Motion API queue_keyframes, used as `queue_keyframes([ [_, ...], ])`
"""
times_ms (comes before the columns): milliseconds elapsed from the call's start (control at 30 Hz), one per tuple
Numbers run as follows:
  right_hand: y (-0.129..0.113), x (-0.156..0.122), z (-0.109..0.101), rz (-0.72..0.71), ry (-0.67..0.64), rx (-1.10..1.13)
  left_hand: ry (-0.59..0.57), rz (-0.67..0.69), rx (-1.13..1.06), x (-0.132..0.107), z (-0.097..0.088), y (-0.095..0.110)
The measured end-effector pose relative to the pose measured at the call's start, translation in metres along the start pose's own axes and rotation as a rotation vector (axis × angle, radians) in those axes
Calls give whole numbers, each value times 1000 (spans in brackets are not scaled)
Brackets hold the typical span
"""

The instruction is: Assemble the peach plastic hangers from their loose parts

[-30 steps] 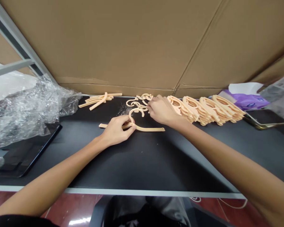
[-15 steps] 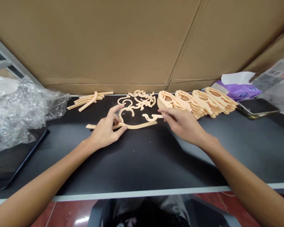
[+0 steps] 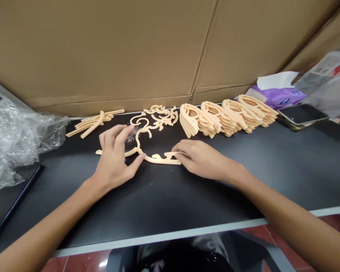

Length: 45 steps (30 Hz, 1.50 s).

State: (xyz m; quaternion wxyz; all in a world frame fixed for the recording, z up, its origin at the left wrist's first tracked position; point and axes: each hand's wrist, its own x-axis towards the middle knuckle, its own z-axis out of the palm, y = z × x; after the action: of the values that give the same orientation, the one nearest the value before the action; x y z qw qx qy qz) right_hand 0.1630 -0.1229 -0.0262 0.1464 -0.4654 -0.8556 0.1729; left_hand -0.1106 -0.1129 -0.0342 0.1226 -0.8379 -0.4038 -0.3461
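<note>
A beige plastic folding clothes hanger (image 3: 150, 159) lies on the black tabletop, its curved hook pointing away from me. My left hand (image 3: 113, 153) holds it in the middle: the thumb presses beside the centre joint, and the fingers arch over the left arm with the index fingertip raised. My right hand (image 3: 200, 156) pinches the end of a small notched beige hanger piece (image 3: 167, 155). This piece lies along the upper side of the hanger's right arm, seemingly touching it. The right fingertips partly hide its outer end.
Straight hanger arms (image 3: 95, 121) lie back left, loose hooks (image 3: 158, 119) at back centre. Folded hangers (image 3: 212, 119) stand in rows back right, near a purple tissue pack (image 3: 283, 96) and a phone (image 3: 303, 114). Bubble wrap (image 3: 25, 139) covers the left; cardboard (image 3: 116, 49) walls the back.
My right hand has moved left and toward me, bringing the notched piece onto the hanger's right arm. My left index finger has lifted away from the hook. The view has shifted slightly.
</note>
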Motion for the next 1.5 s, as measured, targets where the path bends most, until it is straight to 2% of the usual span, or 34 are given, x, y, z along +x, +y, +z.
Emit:
queue_keyframes([
  [67, -5, 0, 2, -11, -8, 16, 15, 99, -3, 1, -3, 9],
  [100, -7, 0, 3, -16, -5, 25, -26, 148, -49, 1, -3, 13],
  [233, -9, 0, 0, -32, 136, 59, -333, 230, -316, -2, 1, 25],
  [300, -7, 0, -4, -14, 213, 65, -404, 239, -361, -4, 3, 26],
  [467, -3, -1, -6, 49, 171, 44, -393, 221, -273, -6, 2, 20],
  [600, -3, -2, 2, 35, 132, -5, -441, 134, -231, -7, 1, 20],
  [833, -6, -1, 0, -41, 5, -177, -451, 38, -271, -7, 5, 28],
  [1033, -10, 0, 1, -45, 26, -312, -434, 15, -340, -8, 4, 30],
  [1300, -2, -3, 0, -13, 132, -3, -381, 34, -284, -8, 3, 29],
  [1500, -7, -3, -5, 12, 59, 67, -342, 44, -303, -9, 3, 29],
])
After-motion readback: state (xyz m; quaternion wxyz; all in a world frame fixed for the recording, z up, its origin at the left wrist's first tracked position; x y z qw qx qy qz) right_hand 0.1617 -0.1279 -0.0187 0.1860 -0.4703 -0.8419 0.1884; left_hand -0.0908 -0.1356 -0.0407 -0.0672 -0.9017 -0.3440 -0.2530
